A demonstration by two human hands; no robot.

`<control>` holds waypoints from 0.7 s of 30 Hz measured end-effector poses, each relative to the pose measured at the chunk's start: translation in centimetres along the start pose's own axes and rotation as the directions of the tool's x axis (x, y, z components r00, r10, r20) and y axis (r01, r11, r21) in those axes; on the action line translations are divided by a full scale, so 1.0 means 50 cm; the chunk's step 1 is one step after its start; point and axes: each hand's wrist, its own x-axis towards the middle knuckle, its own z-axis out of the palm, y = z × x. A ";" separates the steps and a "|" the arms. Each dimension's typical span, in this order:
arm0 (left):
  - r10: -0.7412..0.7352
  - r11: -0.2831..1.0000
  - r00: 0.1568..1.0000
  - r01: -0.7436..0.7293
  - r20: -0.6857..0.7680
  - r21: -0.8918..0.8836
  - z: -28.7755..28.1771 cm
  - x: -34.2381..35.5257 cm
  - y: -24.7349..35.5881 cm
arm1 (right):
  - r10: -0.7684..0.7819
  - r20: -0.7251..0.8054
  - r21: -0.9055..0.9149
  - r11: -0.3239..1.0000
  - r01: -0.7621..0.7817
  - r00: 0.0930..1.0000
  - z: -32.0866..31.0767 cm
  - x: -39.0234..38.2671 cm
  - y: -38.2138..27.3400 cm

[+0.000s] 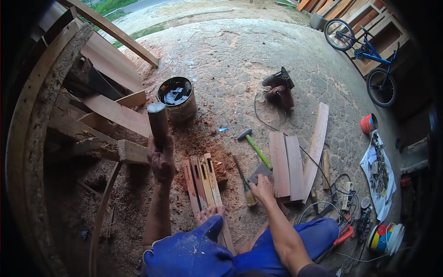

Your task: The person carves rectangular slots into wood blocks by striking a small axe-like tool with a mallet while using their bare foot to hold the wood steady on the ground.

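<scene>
I have the left hand point(161, 162) raised at the left of the work, its fingers wrapped around a thick cylindrical mallet point(158, 122) that stands nearly upright above the fist, flat end on top. The right hand point(264, 188) is down near the floor, fingers bent and close together over the near edge of a flat grey block point(259, 171); I cannot tell from this view whether they grip it or only rest on it. Between the two hands I see the slotted wooden strips point(207, 184) lying side by side, their slotted ends pointing away from me, with a bare foot point(210, 213) pressing across them. Just left of the right hand lies a chisel point(250, 198), its handle toward me, and a green-handled hammer point(257, 148) lies beyond the block, the handle slanting down toward it. To the right of the block I have two pale boards point(279, 164) side by side, with a long curved board point(317, 147) next to them. Farther out are a bucket point(184, 112) with dark, shiny contents, and a corded power tool point(280, 94) on the rough floor point(226, 64).
</scene>
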 end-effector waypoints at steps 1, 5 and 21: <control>-0.085 0.979 0.996 0.080 -0.017 -0.185 -0.008 0.006 -0.018 | -0.003 0.026 -0.033 0.999 0.004 1.000 0.016 -0.011 0.003; -0.172 0.971 0.985 0.168 -0.013 -0.170 -0.007 -0.005 0.003 | 0.089 0.119 -0.161 0.984 -0.069 0.989 0.050 -0.048 -0.024; -0.087 0.933 0.994 0.107 0.071 -0.345 -0.043 -0.001 0.027 | 0.081 0.192 -0.437 0.899 0.011 0.978 0.042 -0.006 0.107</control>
